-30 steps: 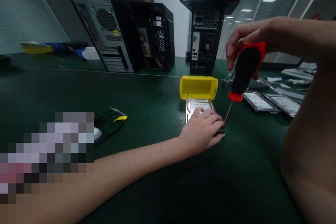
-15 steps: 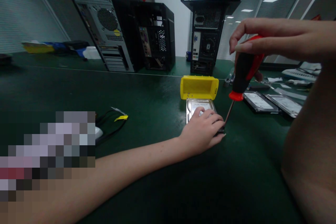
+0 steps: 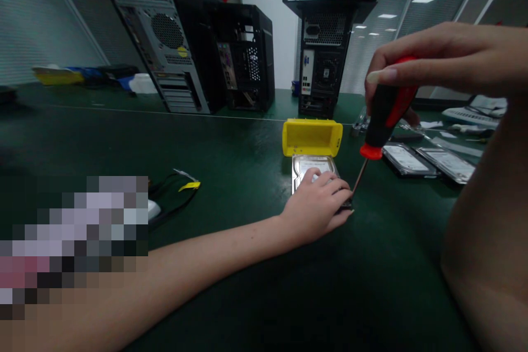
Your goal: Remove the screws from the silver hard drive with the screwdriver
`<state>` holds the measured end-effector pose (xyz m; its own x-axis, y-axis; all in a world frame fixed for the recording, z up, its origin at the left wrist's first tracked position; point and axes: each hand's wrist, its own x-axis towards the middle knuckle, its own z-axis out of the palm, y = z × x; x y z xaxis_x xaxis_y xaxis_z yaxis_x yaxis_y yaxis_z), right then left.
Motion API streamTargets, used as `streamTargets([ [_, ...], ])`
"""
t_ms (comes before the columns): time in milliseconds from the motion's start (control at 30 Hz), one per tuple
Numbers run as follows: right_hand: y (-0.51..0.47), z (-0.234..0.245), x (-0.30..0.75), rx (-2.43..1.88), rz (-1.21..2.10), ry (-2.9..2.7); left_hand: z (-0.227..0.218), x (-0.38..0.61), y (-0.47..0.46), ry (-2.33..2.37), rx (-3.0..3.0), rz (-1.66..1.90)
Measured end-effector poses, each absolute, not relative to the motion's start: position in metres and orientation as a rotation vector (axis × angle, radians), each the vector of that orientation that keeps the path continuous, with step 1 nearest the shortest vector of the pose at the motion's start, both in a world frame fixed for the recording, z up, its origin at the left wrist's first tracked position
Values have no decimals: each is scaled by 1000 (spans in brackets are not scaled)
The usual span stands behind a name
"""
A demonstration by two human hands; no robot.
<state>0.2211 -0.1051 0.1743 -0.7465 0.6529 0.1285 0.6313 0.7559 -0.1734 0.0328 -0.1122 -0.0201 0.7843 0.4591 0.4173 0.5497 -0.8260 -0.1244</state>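
Note:
A silver hard drive (image 3: pixel 311 168) lies flat on the green table (image 3: pixel 231 154). My left hand (image 3: pixel 315 206) rests on its near end, fingers curled over it and pressing it down. My right hand (image 3: pixel 429 60) grips the top of a red and black screwdriver (image 3: pixel 383 115). The screwdriver stands tilted, with its metal tip at the drive's near right corner beside my left fingertips. A yellow plastic box (image 3: pixel 312 137) stands just behind the drive.
Two more hard drives (image 3: pixel 424 159) lie to the right. Three open computer cases (image 3: pixel 247 55) stand at the back of the table. A black cable with a yellow tag (image 3: pixel 181 190) lies to the left. A keyboard (image 3: pixel 468 117) sits far right.
My right fingers have shifted round the screwdriver handle, which has turned; the tip stays at the drive's corner. My left hand has not moved.

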Motion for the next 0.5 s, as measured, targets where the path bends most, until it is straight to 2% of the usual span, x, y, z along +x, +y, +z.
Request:
streamTargets([
  [233,-103,174,221,-937,160,-2732,-19,32,-112,-778,-2754,-567],
  [500,-95,173,224,-1087,87,-2713,-20,33,-112,-782,-2753,-566],
])
